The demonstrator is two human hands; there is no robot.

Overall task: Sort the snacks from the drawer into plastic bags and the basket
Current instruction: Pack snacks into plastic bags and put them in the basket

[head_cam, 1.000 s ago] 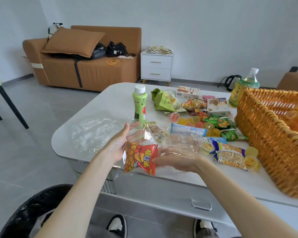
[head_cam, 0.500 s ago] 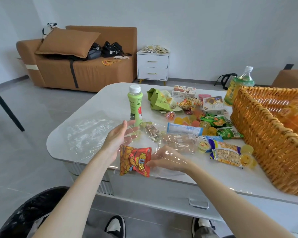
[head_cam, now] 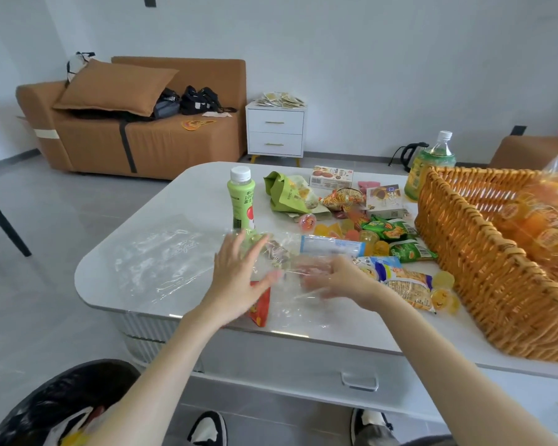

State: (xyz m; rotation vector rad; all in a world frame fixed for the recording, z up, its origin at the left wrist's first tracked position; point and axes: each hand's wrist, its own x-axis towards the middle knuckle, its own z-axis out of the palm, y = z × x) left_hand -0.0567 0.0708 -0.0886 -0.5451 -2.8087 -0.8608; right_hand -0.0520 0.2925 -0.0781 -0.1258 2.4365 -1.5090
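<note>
Left hand (head_cam: 239, 278) splayed, fingers released; right hand (head_cam: 337, 283) blurred (grip unreadable) at clear bag (head_cam: 292, 305), frame centre. Best: hold mouth wide, red snack packet (head_cam: 261, 309) seated.

A clear plastic bag (head_cam: 298, 305) lies crumpled at the near edge of the table (head_cam: 200, 201), with a red-orange snack packet (head_cam: 261, 310) in it. A second clear bag (head_cam: 161, 259) lies flat to its left. Loose snacks lie beside the woven orange basket (head_cam: 484, 272): green packets (head_cam: 388, 228), a blue-and-white packet (head_cam: 331, 246), a yellow-and-blue packet (head_cam: 403, 286) and yellow jelly cups (head_cam: 443, 299). The basket holds a bag of orange jelly cups (head_cam: 541, 220). The drawer (head_cam: 319, 368) under the tabletop is closed.
</note>
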